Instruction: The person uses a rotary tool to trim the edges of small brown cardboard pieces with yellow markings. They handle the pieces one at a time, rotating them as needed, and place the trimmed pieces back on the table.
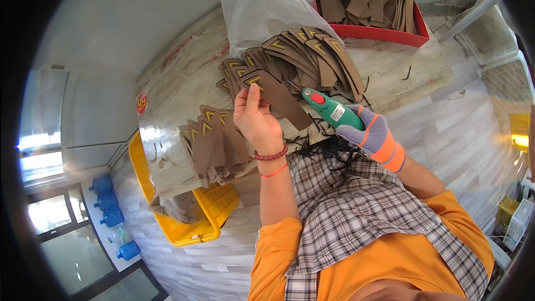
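Note:
My left hand [258,115] is bare and pinches the marked end of a brown strip-shaped piece [282,99] with a yellow chevron. In a grey and orange glove, my right hand [370,131] grips a green handheld power tool [332,110] with a red switch and a thin metal tip. That tip lies just right of the held piece; whether they touch, I cannot tell. Behind it, many similar brown pieces [307,52] are fanned across the table. Another stack of brown pieces [217,146] rests left of my left hand. Black thin scraps [307,144] lie at the table edge and on the checked apron [355,217].
A red box [384,33] full of brown pieces stands at the back right, beside a translucent plastic bag [267,4]. Below the left end of the table [175,88] is a yellow plastic crate [179,234]. Blue water jugs [106,200] stand farther left.

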